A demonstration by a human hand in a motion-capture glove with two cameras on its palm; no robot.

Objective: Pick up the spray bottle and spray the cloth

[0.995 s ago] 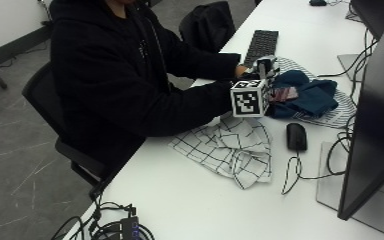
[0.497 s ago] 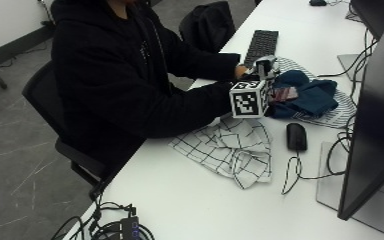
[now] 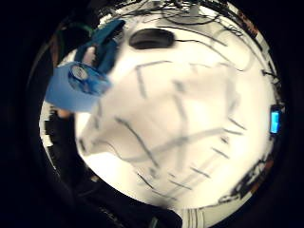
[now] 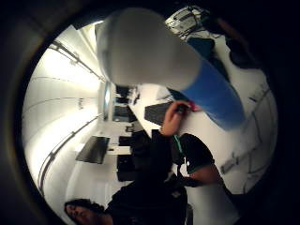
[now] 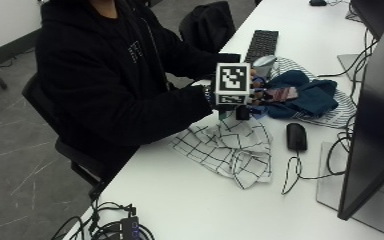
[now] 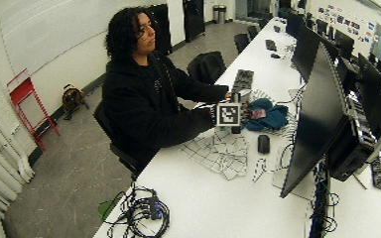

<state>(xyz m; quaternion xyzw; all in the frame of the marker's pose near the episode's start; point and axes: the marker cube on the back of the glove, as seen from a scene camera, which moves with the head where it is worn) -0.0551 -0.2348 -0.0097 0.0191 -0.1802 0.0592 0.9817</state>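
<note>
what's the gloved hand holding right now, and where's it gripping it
The right hand holds the spray bottle by its body, above the checked cloth.

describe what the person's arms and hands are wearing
Both arms are in the long black sleeves of a dark hooded top. The right hand wears a black glove with black straps; the other hand is bare.

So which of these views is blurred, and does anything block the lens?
Little finger side palm view: the checked cloth is smeared, its lines soft. Thumb side palm view: the spray bottle sits out of focus and covers much of the frame. Outside view: sharp, evenly lit, the mouse crisp.
</note>
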